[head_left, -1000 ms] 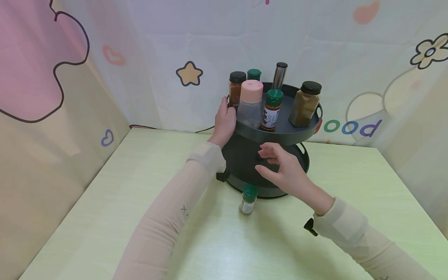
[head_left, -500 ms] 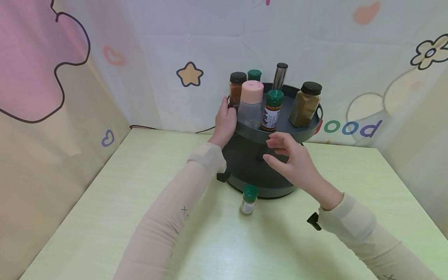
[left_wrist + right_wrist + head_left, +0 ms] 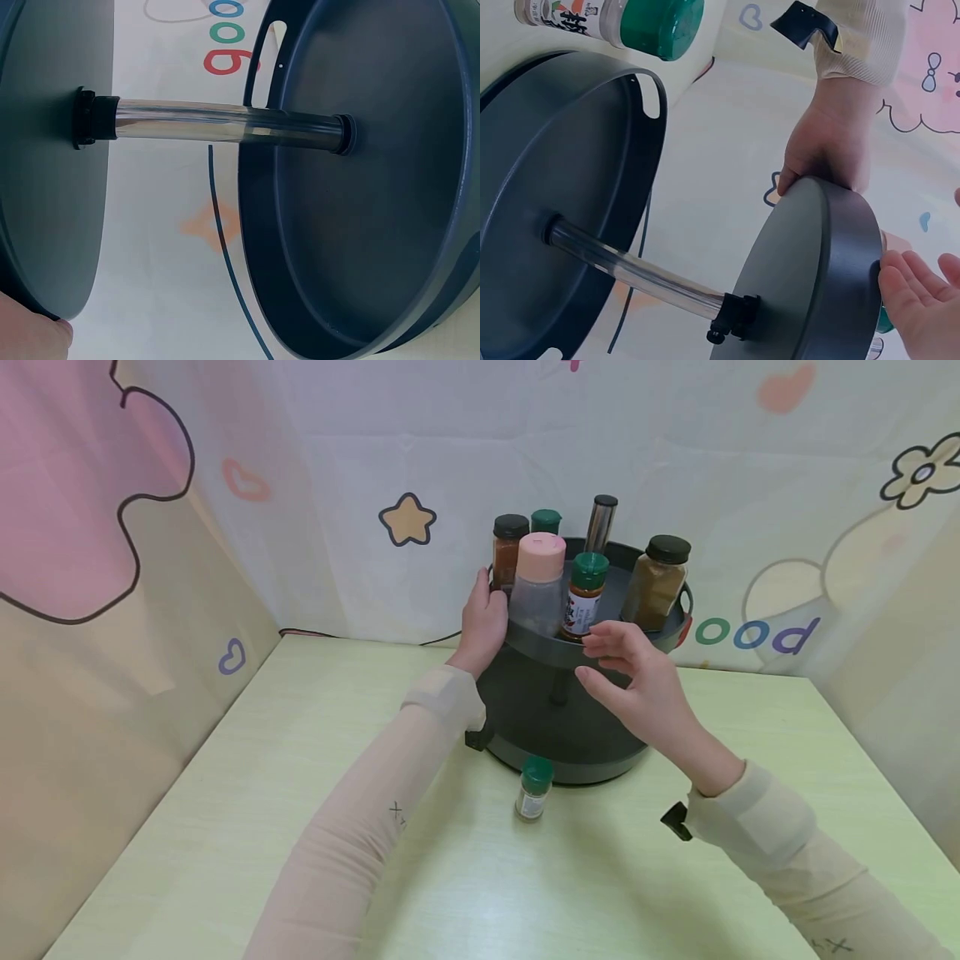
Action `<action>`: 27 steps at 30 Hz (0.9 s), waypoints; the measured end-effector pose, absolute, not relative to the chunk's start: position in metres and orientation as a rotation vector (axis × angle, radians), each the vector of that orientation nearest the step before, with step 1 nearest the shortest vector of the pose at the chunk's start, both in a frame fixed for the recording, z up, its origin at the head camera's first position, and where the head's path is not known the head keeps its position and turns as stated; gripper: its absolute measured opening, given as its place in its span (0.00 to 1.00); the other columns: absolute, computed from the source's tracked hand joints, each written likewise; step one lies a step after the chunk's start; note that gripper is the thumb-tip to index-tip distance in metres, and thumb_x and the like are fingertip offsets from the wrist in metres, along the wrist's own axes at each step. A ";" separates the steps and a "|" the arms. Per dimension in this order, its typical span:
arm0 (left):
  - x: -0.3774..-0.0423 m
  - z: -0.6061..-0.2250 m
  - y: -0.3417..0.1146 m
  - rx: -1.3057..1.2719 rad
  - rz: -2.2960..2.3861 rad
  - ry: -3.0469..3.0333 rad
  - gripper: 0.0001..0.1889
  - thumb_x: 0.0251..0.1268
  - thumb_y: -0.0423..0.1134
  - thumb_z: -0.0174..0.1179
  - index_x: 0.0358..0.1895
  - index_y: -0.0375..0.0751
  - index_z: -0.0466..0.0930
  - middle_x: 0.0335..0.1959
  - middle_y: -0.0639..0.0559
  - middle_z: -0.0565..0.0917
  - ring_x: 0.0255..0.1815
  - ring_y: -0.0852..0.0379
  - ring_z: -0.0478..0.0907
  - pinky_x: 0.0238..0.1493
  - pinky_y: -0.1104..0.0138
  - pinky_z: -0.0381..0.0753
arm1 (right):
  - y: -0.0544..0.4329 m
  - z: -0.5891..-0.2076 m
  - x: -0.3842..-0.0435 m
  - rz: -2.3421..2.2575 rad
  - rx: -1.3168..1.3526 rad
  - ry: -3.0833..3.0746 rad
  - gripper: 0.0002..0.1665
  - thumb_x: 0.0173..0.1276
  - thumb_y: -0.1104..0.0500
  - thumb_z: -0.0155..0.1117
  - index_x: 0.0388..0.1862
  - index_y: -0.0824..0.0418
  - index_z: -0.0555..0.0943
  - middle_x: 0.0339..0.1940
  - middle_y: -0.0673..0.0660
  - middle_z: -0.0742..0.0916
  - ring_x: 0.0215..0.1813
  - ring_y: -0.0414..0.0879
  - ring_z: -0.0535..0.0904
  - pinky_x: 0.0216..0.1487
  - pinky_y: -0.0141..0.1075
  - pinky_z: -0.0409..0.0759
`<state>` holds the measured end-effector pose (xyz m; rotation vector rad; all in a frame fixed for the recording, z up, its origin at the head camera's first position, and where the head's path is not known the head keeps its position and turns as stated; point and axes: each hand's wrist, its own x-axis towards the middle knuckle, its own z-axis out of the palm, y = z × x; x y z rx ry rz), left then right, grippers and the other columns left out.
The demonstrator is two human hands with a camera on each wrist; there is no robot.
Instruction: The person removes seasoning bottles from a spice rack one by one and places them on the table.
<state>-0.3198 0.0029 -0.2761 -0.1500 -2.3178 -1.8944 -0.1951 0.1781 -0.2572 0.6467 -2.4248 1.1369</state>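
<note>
A dark grey two-tier rack (image 3: pixel 570 772) stands on the table, its tiers joined by a post (image 3: pixel 180 121). With the thumb on the near side, my left hand (image 3: pixel 483 622) grips the left rim of the upper tray (image 3: pixel 536 647). Loosely curved and holding nothing, my right hand (image 3: pixel 648 693) is at the front of that tray, fingertips right by its rim and just below a green-capped spice bottle (image 3: pixel 582 602). In the right wrist view, fingertips (image 3: pixel 900 281) overlap the tray's outer side. A smaller green-capped spice jar (image 3: pixel 532 793) stands on the table before the rack.
On the upper tray also stand a pink-capped bottle (image 3: pixel 540 564), a black-capped jar of brown powder (image 3: pixel 656 585), another black-capped jar (image 3: pixel 510 547), a green-capped container (image 3: pixel 545 521) and the post's top (image 3: pixel 602 518). A printed curtain (image 3: pixel 337 552) hangs behind the table (image 3: pixel 337 710).
My right hand has moved up and slightly right, from in front of the lower tier to the upper tray's front rim. The left hand, rack and bottles stay where they were.
</note>
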 end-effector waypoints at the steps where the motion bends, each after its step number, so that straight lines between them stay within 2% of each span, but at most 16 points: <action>1: -0.320 -0.276 0.003 -0.151 -1.898 -2.316 0.28 0.68 0.40 0.31 0.70 0.45 0.38 0.72 0.54 0.46 0.71 0.59 0.43 0.69 0.64 0.48 | 0.178 -0.256 -0.195 1.140 0.644 -2.419 0.24 0.57 0.63 0.61 0.52 0.67 0.68 0.48 0.61 0.80 0.50 0.48 0.76 0.48 0.15 0.67; 11: -0.320 -0.277 0.002 -0.162 -1.915 -2.315 0.28 0.68 0.40 0.30 0.70 0.46 0.37 0.72 0.54 0.46 0.71 0.60 0.43 0.69 0.64 0.48 | 0.180 -0.247 -0.199 1.154 0.589 -2.369 0.23 0.57 0.64 0.60 0.51 0.68 0.68 0.48 0.61 0.80 0.50 0.46 0.75 0.50 0.18 0.69; 17: -0.320 -0.276 0.003 -0.178 -1.914 -2.313 0.28 0.67 0.39 0.31 0.70 0.45 0.37 0.72 0.54 0.46 0.71 0.60 0.43 0.69 0.64 0.48 | 0.184 -0.243 -0.204 1.145 0.523 -2.401 0.24 0.59 0.60 0.59 0.54 0.66 0.67 0.50 0.60 0.79 0.52 0.48 0.74 0.54 0.28 0.72; 22: -0.321 -0.276 0.003 -0.177 -1.914 -2.321 0.28 0.67 0.39 0.31 0.70 0.45 0.37 0.72 0.54 0.45 0.71 0.59 0.43 0.69 0.64 0.48 | 0.186 -0.240 -0.211 1.149 0.476 -2.425 0.26 0.59 0.58 0.58 0.55 0.67 0.65 0.53 0.62 0.77 0.56 0.51 0.72 0.57 0.43 0.70; 24: -0.321 -0.277 0.002 -0.175 -1.918 -2.320 0.28 0.67 0.39 0.31 0.70 0.45 0.37 0.72 0.54 0.45 0.71 0.59 0.43 0.69 0.64 0.48 | 0.185 -0.238 -0.213 1.159 0.453 -2.440 0.27 0.60 0.57 0.58 0.56 0.66 0.64 0.55 0.62 0.76 0.57 0.51 0.71 0.58 0.46 0.69; 27: -0.321 -0.277 0.002 -0.174 -1.919 -2.319 0.28 0.67 0.39 0.31 0.70 0.45 0.37 0.72 0.54 0.45 0.71 0.59 0.43 0.69 0.63 0.48 | 0.184 -0.235 -0.216 1.175 0.426 -2.463 0.29 0.59 0.55 0.58 0.57 0.65 0.63 0.56 0.62 0.75 0.58 0.52 0.70 0.60 0.46 0.68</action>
